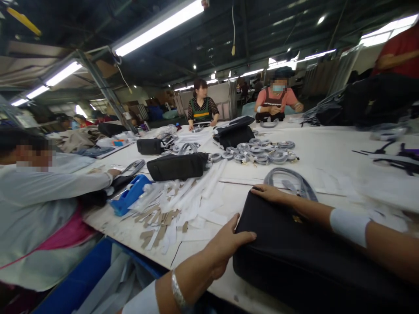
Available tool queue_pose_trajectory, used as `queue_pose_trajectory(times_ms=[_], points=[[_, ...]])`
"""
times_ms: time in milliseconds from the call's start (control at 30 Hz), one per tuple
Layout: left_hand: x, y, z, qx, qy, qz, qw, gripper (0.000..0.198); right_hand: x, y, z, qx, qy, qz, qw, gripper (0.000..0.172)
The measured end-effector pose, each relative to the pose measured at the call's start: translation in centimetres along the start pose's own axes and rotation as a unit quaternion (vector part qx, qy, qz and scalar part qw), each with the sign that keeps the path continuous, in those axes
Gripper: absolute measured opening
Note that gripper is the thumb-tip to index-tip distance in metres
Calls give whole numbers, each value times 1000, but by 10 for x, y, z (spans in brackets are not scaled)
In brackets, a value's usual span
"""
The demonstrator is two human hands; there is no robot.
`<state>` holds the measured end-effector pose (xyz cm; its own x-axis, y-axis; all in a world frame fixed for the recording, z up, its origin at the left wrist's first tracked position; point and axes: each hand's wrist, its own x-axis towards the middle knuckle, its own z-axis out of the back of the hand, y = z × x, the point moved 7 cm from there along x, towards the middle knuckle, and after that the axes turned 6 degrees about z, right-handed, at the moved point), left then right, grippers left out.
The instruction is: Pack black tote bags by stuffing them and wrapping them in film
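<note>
A large black handbag (pixel 281 250) with a small gold fitting lies on the table in front of me, partly beyond the lower right edge of the view. My left hand (pixel 225 244) grips its left end, thumb pressed on the bag and the other fingers partly hidden below it. Across the bag's top reaches my right hand (pixel 271 195), its fingers hooked over the far left corner. Just behind it lies a grey wrapped strap handle (pixel 291 174) bent in a loop.
Coiled wrapped straps (pixel 262 152) with gold clips cover mid-table, near more black bags (pixel 176 166). Paper and card strips (pixel 163 218) are strewn left of my hands, beside a blue tape dispenser (pixel 131 195). A co-worker (pixel 42 200) sits at left; others work across the table.
</note>
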<state>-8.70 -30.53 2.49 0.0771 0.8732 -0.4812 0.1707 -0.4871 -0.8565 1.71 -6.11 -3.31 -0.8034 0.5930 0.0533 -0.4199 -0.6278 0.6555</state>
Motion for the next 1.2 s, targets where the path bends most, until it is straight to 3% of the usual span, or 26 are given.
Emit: queue_pose_trajectory(times_ms=[100,200,400,467,600,667,767,800,933,1033,1100,1200], points=[[-11,12,6,-8,-77,23,997,100,0,-1,-10,-25,-41,-4,999,57],[-11,17,11,32,-125,3,992,87,-5,3,-20,-56,-60,7,997,50],[-12,2,13,239,-116,-94,959,52,-12,13,-32,-137,-54,14,989,41],[-14,-7,13,320,-106,-113,935,44,-12,17,-32,-165,-48,12,985,40],[-19,-42,9,470,-139,-195,850,39,-10,28,-32,-212,-34,22,976,36],[-18,-54,-4,478,-73,-236,843,42,-10,34,-32,-227,-30,32,973,33],[-11,-49,-30,456,114,-217,856,46,-12,41,-32,-234,-24,51,971,30],[-9,-45,-33,454,144,-196,857,46,-13,42,-32,-232,-21,57,971,29],[-3,-33,-27,429,176,-118,878,55,-17,41,-34,-212,-13,68,975,28],[-6,-25,-24,390,253,-110,878,60,-18,41,-32,-188,-4,65,980,31],[-2,-19,-16,381,248,-113,883,61,-17,44,-25,-166,13,69,984,31],[14,-3,8,386,137,-106,906,58,-29,50,8,-135,32,64,988,39]])
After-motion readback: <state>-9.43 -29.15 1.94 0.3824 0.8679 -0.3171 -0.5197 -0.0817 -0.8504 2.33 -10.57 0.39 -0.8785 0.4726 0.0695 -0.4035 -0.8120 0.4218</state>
